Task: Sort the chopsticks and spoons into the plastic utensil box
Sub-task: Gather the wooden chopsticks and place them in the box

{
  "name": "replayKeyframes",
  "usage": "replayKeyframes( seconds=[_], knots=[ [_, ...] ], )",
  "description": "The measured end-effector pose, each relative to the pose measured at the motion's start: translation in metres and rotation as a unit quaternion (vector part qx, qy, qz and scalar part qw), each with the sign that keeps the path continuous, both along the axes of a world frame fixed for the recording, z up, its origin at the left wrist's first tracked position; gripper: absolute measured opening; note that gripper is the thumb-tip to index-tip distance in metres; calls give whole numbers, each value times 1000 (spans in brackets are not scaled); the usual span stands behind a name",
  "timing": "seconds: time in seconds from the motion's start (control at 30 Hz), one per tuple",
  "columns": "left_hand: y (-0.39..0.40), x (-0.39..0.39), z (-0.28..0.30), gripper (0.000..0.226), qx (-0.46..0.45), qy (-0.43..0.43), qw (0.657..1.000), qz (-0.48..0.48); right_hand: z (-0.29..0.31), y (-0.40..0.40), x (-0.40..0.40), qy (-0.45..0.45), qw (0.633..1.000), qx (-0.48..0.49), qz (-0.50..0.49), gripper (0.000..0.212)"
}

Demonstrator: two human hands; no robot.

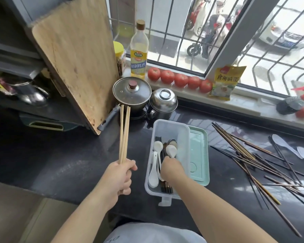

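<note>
Head view. Dark counter [77, 155] below a barred window.

Left hand [120, 174]: fingers curled round the lower ends of a bundle of pale wooden chopsticks [124, 134], held near upright above the counter, left of the box; grip closed on them.

Right hand [171, 168]: reaching down into the plastic utensil box [182, 137], fingers curled at the handle end of a white spoon [171, 150]; grip closed on it, bowl of the spoon pointing away from the person.

Plastic utensil box: clear, rectangular, centre of the counter, long side running away from the person. Contents: dark chopsticks [166, 187] lying lengthwise, white ceramic spoons [154, 172] along the left side, a metal spoon bowl [172, 142] at the far end.

Green lid [199, 155]: flat on the counter, touching the box's right side.

Loose pile of dark chopsticks [253, 160]: scattered on the counter well right of the box. White spoons [288, 148] lie beyond them, far right.

Background: wooden cutting board [74, 58] leaning upright at left; lidded saucepan [132, 92]; steel pot [162, 102]; oil bottle [139, 51]; row of tomatoes [180, 79] on the sill.
</note>
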State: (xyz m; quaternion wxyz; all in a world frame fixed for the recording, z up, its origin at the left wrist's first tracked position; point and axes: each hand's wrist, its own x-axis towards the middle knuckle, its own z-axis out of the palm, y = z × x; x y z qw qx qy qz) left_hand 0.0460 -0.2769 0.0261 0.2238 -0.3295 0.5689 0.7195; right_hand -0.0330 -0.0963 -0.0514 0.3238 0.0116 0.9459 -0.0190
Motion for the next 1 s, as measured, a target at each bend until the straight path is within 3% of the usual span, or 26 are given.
replayKeyframes(
  seconds=[0.23,0.53,0.63,0.73,0.83,0.93,1.0],
  knots=[
    [-11,-1,0,11,5,1,1000,3,-2,-5,6,9,990,84,117,27],
    [-9,-9,1,14,9,11,1000,-19,5,-4,-6,-60,996,55,40,23],
    [-7,-11,2,15,7,11,1000,-26,3,-9,-9,-121,989,71,50,9],
    [-6,-13,5,16,20,13,1000,-20,-2,-9,-9,-148,981,98,81,14],
    [-6,-12,6,19,49,31,998,-2,-6,-7,-6,-112,982,112,103,26],
    [-6,-10,7,20,56,58,997,-1,5,-7,-9,-119,986,81,81,12],
    [-8,-9,7,19,59,73,996,-2,21,3,-19,-84,996,-21,0,24]
  ],
)
